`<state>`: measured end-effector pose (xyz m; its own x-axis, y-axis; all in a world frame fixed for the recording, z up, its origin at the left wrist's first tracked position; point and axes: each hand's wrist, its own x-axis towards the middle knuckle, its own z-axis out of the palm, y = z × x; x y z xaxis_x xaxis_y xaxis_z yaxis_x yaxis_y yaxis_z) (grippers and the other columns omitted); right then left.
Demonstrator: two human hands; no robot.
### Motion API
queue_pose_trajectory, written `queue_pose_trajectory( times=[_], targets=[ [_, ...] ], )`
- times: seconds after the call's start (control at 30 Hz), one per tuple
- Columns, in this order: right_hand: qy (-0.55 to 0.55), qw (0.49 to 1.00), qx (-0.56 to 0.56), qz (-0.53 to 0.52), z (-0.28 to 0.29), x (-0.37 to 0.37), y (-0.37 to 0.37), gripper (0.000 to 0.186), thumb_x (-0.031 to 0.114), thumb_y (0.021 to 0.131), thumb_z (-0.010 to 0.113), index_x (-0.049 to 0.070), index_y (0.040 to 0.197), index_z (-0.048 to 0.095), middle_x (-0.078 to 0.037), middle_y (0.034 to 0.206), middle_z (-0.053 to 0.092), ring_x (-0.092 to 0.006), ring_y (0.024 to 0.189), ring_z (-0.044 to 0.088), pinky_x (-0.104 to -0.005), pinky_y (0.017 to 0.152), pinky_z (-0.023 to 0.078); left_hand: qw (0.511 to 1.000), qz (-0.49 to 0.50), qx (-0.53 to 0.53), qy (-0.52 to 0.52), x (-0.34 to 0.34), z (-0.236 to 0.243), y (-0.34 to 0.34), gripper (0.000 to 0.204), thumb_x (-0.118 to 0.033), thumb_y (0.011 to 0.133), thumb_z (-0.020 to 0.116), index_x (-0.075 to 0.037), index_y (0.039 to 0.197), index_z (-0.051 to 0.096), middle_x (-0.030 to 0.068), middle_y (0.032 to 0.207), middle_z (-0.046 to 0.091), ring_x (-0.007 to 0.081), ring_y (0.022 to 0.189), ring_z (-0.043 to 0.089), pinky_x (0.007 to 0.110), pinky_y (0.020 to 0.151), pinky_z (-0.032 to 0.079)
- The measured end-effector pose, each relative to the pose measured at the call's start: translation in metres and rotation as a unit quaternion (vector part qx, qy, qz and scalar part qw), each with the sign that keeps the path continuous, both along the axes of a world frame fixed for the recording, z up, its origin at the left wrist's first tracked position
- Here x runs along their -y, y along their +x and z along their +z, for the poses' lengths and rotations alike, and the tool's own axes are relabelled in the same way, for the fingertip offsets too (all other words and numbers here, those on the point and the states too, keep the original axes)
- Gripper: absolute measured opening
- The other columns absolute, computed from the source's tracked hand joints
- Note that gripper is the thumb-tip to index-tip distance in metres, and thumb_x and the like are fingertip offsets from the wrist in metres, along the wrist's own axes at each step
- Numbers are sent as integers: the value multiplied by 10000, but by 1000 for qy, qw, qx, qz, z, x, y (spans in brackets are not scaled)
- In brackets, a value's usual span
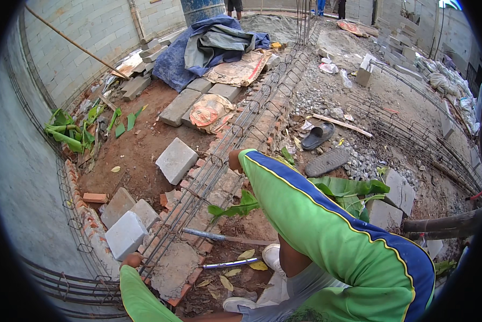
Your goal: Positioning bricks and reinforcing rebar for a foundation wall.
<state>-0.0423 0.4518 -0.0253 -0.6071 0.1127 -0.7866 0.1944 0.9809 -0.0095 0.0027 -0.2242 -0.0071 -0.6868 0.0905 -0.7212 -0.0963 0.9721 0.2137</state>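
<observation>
A long rebar cage (215, 160) of thin steel bars with bent stirrups runs along a low brick footing (190, 276). My left hand (132, 260) is closed at the cage's near end, beside a pale concrete block (126, 236). Farther along, my right hand (234, 161) is closed at the cage's right side; the green sleeve partly covers it, and its fingers are mostly hidden. Between my arms, a tool with a grey tubular handle (203, 234) and a flat brownish strip lies across the ground. Below it is a thin blue-and-white rod (230, 263).
Loose blocks (176, 161) lie left of the cage. A blue tarp (171, 64) covers a pile behind. Sandals (318, 136), gravel (359, 166), banana leaves (348, 188) and more rebar (412, 139) are on the right. A grey wall (20, 177) borders the left. People stand far back.
</observation>
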Motion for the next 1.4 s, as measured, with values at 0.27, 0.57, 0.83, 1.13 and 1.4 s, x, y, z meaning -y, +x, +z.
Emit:
queue_pose_trajectory(
  times=[0.27, 0.57, 0.83, 1.13, 1.4],
  targets=[
    [65, 929, 15, 364, 1, 11, -4, 354, 336, 838, 638, 15, 981, 678, -92, 904, 680, -274, 744, 607, -420, 652, 503, 997, -70, -15, -6, 20, -15, -5, 357, -287, 910, 475, -55, 1155, 591, 102, 1006, 627, 238, 874, 574, 418, 665, 498],
    [10, 988, 1, 154, -25, -25, -9, 301, 282, 897, 544, 17, 961, 671, -77, 956, 681, -245, 743, 607, -418, 666, 502, 1000, -27, -12, -6, -2, -15, -14, 351, -281, 903, 480, -45, 1135, 598, 115, 977, 635, 239, 859, 582, 413, 627, 508],
    [44, 961, -4, 272, 2, -4, 1, 318, 263, 912, 496, -8, 942, 660, -69, 1000, 690, -231, 743, 615, -393, 678, 503, 999, 26, -35, 14, 4, -8, -1, 340, -281, 884, 529, -1, 1040, 640, 143, 949, 669, 265, 813, 612, 406, 713, 480],
    [35, 936, -8, 350, -13, 5, -12, 310, 269, 890, 562, -17, 895, 682, -105, 901, 695, -267, 712, 621, -405, 635, 508, 1000, -27, -10, 2, 21, -14, -2, 345, -282, 898, 484, -57, 1131, 603, 107, 966, 633, 241, 831, 577, 431, 627, 492],
    [19, 976, -26, 216, -9, -20, -2, 303, 288, 866, 610, -4, 894, 687, -102, 882, 692, -269, 695, 610, -414, 627, 503, 995, -91, -15, 24, 2, -17, -14, 339, -269, 901, 479, -41, 1119, 602, 118, 981, 632, 247, 843, 588, 420, 618, 502]
  ],
)
